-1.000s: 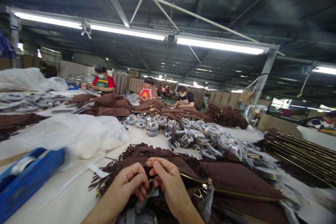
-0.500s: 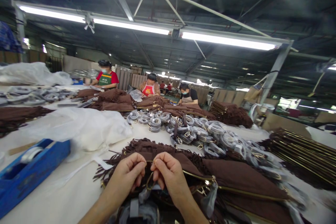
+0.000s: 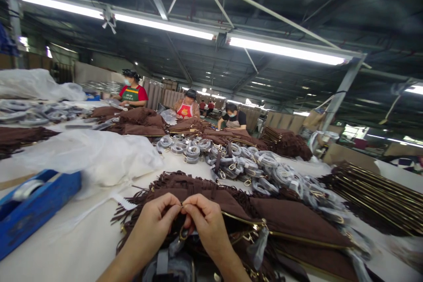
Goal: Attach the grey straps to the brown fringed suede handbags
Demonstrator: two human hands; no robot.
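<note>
Over a dark brown fringed bag (image 3: 198,187) with a gold zipper, my left hand (image 3: 161,213) and my right hand (image 3: 203,216) meet fingertip to fingertip. Both pinch closed; what lies between the fingers is too small and covered to make out. Just below them hangs a gold metal clasp (image 3: 183,232), close to my right fingers. Its lower end runs into clear plastic wrap. Beneath my wrists sits a coiled strap (image 3: 170,266) in grey wrapping, partly hidden by my arms. A wrapped zipper pull (image 3: 258,246) dangles at the bag's right end.
Blue tape dispenser (image 3: 39,207) at left, beside crumpled white plastic sheeting (image 3: 95,154). Coiled wrapped straps (image 3: 244,163) spread beyond the bag. More brown bags (image 3: 297,220) lie at right, with a zippered stack (image 3: 380,194) farther right. Several people (image 3: 134,90) work across the table.
The view has shifted slightly, so the table items sit a little farther left. My fingertips have drawn closer together and now touch; both hands stay pinched over the bag.
</note>
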